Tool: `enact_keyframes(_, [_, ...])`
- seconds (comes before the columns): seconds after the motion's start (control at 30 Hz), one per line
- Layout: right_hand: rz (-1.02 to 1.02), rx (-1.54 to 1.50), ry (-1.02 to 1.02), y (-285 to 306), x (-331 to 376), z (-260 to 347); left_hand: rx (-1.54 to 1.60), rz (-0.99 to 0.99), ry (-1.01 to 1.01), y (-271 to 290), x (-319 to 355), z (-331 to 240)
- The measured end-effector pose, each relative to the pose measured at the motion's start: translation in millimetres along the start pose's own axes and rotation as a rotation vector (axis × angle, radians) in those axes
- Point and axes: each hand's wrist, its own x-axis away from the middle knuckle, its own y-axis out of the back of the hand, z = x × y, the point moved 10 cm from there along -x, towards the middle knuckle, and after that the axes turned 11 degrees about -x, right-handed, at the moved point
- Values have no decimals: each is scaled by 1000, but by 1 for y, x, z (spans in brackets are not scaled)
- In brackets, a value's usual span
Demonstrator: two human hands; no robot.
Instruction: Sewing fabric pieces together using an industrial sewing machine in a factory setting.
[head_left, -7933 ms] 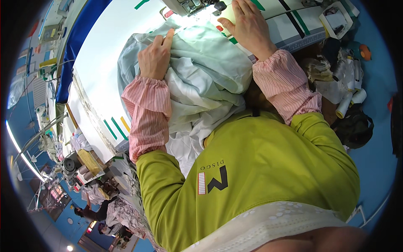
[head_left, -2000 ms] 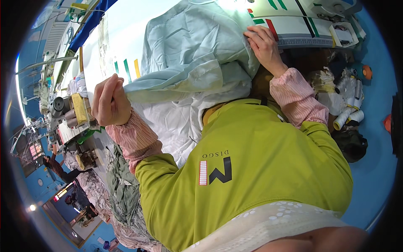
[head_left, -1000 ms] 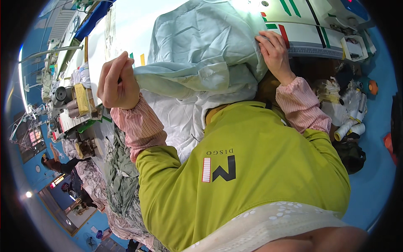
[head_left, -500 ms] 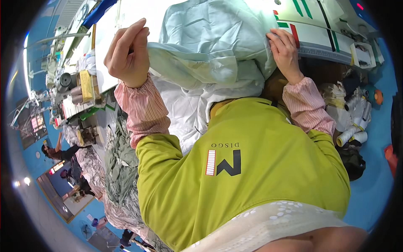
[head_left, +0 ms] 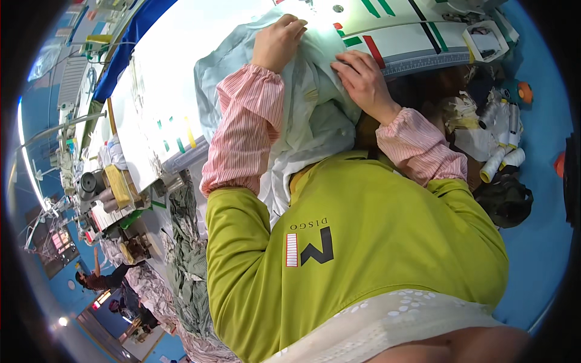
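A pale blue-green cloth lies bunched on the white work table, its near part hanging over the edge into my lap. My left hand is on the cloth's far part, beside a brightly lit spot, with fingers bent and pinched together on the fabric. At the cloth's right edge rests my right hand, its fingers stretched out and lightly bent, touching the fabric. White cloth shows under the blue-green one. Striped pink sleeve covers are on both forearms.
Along the table's right front edge runs a grey ruler strip, near red, green and black tape marks. A white box stands at the right end. Thread cones lie lower right. Heaped cloth and another person are at left.
My left hand has gone from raised at the left, off the cloth, to the cloth's far part. The cloth is more bunched. My right hand stays at its right edge; the whole view has shifted.
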Motion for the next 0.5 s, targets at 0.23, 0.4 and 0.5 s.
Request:
enact_keyframes(0.23, [10,7,-18,-1,2,-3,13,41,50,-27,12,12])
enact_keyframes(0.4, [13,-8,-30,-1,2,-4,5,59,54,-30,9,12])
enact_keyframes(0.5, [20,-13,-45,-2,2,-6,22,82,68,-34,9,15])
